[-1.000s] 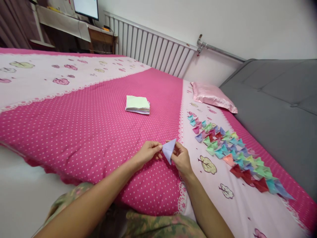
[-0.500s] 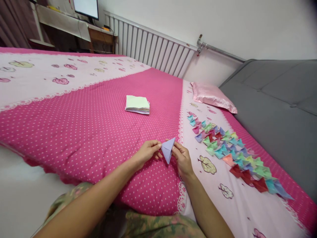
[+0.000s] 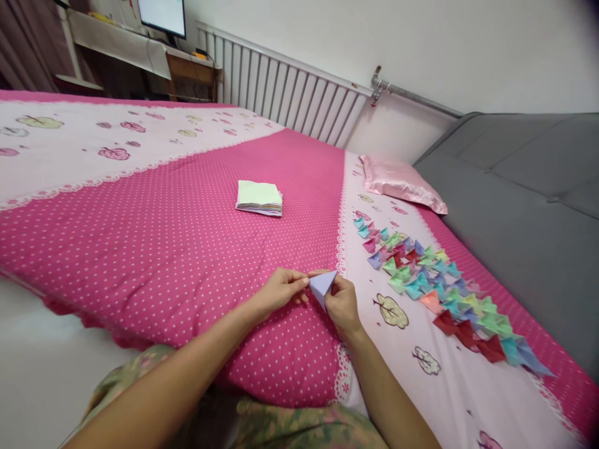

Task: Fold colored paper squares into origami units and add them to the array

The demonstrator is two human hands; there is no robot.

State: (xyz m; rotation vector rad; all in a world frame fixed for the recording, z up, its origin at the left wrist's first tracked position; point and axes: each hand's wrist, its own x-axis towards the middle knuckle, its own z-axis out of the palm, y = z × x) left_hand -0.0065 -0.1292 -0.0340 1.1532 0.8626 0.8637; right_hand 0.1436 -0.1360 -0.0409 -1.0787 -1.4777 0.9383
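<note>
A folded lilac paper triangle (image 3: 322, 285) is pinched between both hands just above the pink dotted bedspread (image 3: 187, 237). My left hand (image 3: 279, 291) grips its left corner with thumb and fingers. My right hand (image 3: 342, 302) holds the right side, fingers curled round the fold. A stack of square paper sheets (image 3: 259, 197), pale green on top, lies further back on the bed. To the right, several folded paper pieces (image 3: 435, 287) in red, green, blue and pink lie in a long band.
A pink satin pillow (image 3: 402, 181) lies at the bed's far right by a grey padded headboard (image 3: 528, 212). A white radiator (image 3: 285, 93) runs along the wall. A desk with a monitor (image 3: 163, 15) stands at the back left.
The paper triangle has dropped a little and looks smaller and flatter, with both hands closing in on it. The hands stay in the same spot.
</note>
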